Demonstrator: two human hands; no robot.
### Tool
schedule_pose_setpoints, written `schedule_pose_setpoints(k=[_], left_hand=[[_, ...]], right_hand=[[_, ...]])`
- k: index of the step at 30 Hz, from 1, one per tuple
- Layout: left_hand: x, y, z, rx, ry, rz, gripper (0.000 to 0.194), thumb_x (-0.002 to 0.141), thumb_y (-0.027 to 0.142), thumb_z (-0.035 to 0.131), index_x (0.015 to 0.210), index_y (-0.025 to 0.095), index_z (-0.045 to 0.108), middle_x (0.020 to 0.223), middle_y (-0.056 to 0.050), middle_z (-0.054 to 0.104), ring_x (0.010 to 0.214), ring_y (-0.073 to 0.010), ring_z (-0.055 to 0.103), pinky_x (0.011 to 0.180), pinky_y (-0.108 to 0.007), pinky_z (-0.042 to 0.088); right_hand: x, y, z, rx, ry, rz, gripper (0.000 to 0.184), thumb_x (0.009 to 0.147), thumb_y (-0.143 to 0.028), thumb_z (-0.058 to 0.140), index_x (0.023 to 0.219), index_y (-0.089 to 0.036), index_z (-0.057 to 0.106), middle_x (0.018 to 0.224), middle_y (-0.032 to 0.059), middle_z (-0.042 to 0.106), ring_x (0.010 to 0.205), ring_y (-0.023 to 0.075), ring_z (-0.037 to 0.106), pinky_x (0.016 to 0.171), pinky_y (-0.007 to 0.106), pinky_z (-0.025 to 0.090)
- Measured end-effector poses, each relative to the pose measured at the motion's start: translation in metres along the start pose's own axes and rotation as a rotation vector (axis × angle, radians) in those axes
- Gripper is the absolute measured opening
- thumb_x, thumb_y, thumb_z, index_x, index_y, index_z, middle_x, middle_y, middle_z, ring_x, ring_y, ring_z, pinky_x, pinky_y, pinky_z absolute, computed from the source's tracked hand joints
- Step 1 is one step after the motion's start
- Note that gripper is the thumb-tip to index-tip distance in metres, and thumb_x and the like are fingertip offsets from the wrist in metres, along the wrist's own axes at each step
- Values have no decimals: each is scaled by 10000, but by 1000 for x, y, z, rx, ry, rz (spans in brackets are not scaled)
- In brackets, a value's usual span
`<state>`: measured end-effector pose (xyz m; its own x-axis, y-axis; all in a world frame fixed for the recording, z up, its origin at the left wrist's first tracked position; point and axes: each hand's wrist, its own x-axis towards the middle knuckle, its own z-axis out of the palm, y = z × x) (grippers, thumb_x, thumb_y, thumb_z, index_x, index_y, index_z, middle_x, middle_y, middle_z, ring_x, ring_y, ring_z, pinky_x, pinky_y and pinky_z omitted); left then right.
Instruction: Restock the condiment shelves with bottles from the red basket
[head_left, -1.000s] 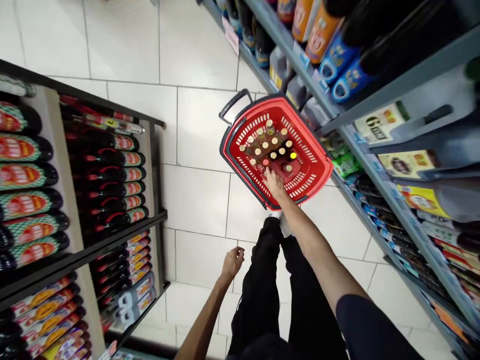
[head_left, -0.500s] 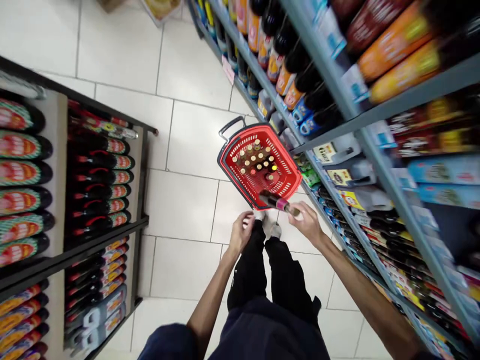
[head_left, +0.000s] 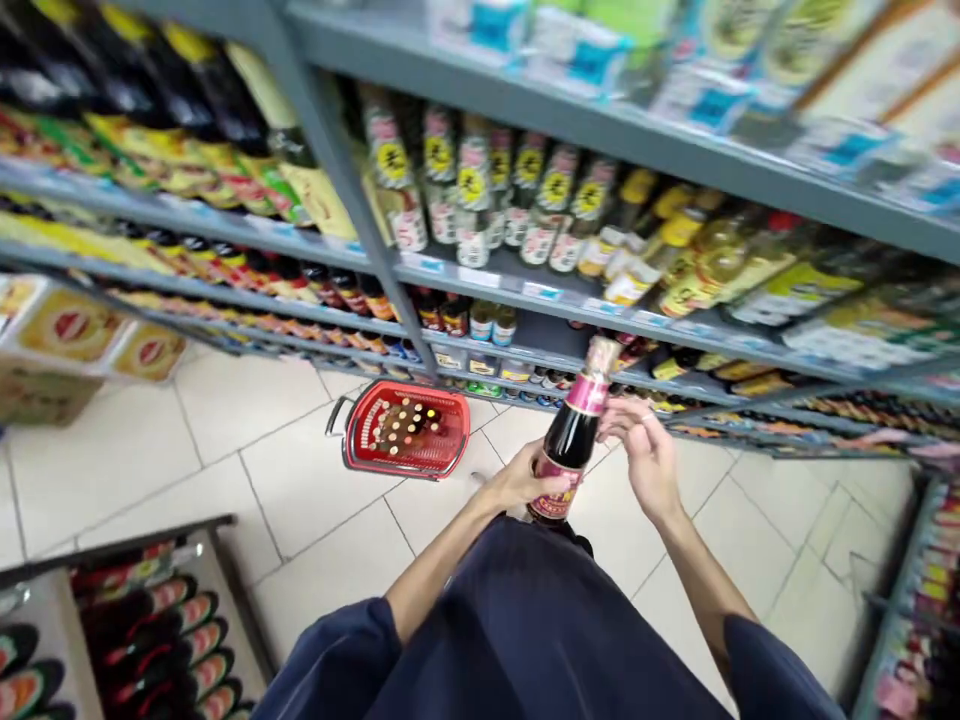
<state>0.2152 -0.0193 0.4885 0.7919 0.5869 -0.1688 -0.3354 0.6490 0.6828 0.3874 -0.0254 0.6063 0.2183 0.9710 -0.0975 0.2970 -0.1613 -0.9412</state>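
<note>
My left hand [head_left: 528, 478] is wrapped around the lower body of a dark glass bottle [head_left: 568, 436] with a pink-red label and a pink neck band. The bottle leans slightly, its pale wrapped cap at the top, in front of my body. Beside the bottle's neck is my right hand [head_left: 649, 455], its fingers loosely bent and apart, holding nothing; whether a fingertip touches the glass I cannot tell. On the floor to the left stands a red shopping basket [head_left: 450, 452] holding several capped bottles [head_left: 405, 425].
Shelving [head_left: 517, 285] packed with bottles runs across the front. Clear bottles with yellow-and-black labels [head_left: 472, 185] stand on a middle shelf. A rack of dark bottles [head_left: 187, 640] is at lower left, cartons [head_left: 82, 330] at far left, another shelf [head_left: 900, 610] at right.
The bottle has come up from over the basket towards my body and passed from my right hand to my left. My view has turned right to face the shelves; the basket appears farther left.
</note>
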Motion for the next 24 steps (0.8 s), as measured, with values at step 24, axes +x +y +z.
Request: schedule_pose_setpoints(k=[24], left_hand=[[-38,-127,301,164,124,-210,735,831,798,631,1089,110,659,963,-141,731,816,-216,694,770,-333,547]], right_hand=[[-240,25,-224,447,46,231,528,926,-574,695,1304,-209,650,1328,120,715,1239,261,668,1081,384,535]])
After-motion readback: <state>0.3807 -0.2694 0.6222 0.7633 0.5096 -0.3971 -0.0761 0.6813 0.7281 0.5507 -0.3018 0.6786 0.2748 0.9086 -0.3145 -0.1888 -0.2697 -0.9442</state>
